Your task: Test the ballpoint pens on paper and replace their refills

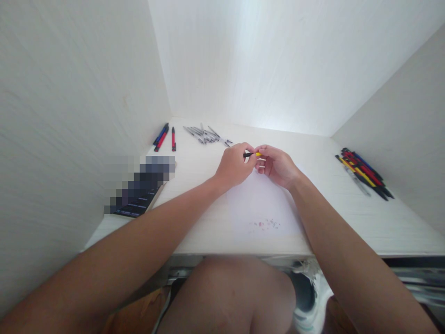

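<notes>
Between my two hands, above the far part of a white sheet of paper [264, 199], is a black and yellow pen [248, 154]. My left hand [236, 162] is closed on its black part. The fingertips of my right hand [276, 164] pinch its yellow part, with the lower fingers curled loosely below. Small dark and reddish marks show on the near part of the paper. Just beyond my left hand lies a loose bunch of thin clear and grey pen parts, perhaps refills [205, 134].
Blue and red pens [161, 138] and a separate red pen [174, 139] lie at the back left. A dark-screened device [139, 199], partly pixelated, leans near the left wall. Several red, yellow, blue and black pens [365, 174] are piled by the right wall. White panels enclose the desk.
</notes>
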`<control>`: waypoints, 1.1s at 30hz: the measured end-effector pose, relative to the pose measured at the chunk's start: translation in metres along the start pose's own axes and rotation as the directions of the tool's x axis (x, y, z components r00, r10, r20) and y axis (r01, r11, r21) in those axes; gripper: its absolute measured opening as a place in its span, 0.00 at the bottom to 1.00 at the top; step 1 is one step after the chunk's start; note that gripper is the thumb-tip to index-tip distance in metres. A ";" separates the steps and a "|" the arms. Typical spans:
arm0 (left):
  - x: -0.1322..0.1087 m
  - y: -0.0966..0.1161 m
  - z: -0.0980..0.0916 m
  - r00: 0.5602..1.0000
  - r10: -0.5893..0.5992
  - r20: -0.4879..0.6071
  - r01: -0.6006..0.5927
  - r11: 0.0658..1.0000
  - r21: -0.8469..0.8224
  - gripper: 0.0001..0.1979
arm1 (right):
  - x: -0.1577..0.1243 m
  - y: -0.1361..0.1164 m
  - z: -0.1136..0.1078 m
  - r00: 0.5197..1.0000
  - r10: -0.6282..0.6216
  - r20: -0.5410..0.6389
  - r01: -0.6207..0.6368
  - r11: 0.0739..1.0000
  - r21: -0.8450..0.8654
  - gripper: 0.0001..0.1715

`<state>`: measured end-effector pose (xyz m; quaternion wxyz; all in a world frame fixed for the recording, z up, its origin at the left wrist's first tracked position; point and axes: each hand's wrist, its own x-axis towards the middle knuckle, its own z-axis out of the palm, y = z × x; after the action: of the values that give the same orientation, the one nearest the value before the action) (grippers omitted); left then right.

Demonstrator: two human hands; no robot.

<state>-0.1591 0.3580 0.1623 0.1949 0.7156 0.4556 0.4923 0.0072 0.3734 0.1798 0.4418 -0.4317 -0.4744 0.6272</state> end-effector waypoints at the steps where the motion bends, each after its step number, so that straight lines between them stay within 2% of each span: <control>1: -0.001 0.001 0.000 1.000 -0.016 0.013 0.017 1.000 -0.023 0.03 | 0.000 0.001 0.000 1.000 0.004 0.004 -0.004 1.000 0.003 0.13; 4: -0.001 0.004 -0.001 0.997 -0.064 0.043 0.069 0.992 -0.108 0.06 | 0.001 0.001 -0.002 1.000 0.007 0.009 -0.007 1.000 0.000 0.13; 9: -0.001 0.003 0.001 0.995 -0.093 0.032 0.097 0.979 -0.181 0.10 | 0.000 -0.002 -0.003 1.000 0.000 -0.024 0.001 1.000 0.012 0.12; 14: 0.000 -0.005 0.006 0.997 -0.080 -0.007 0.077 0.974 -0.212 0.06 | -0.002 -0.005 -0.005 0.998 -0.017 -0.057 0.020 0.999 0.041 0.12; 24: 0.000 -0.005 0.007 0.995 -0.093 0.022 0.095 0.956 -0.276 0.02 | -0.001 -0.004 -0.005 0.998 -0.038 -0.053 0.039 0.999 0.022 0.12; 28: -0.001 -0.003 0.006 0.982 -0.184 0.037 0.185 0.915 -0.359 0.06 | -0.002 -0.005 -0.005 0.997 -0.055 -0.062 0.055 0.998 0.004 0.13; 33: -0.001 0.002 0.000 0.973 -0.229 0.017 0.222 0.920 -0.322 0.11 | -0.002 -0.005 -0.004 0.996 -0.069 -0.062 0.068 0.998 -0.015 0.14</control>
<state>-0.1580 0.3568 0.1631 0.3596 0.6118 0.4504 0.5418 0.0127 0.3728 0.1840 0.4751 -0.4374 -0.4788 0.5948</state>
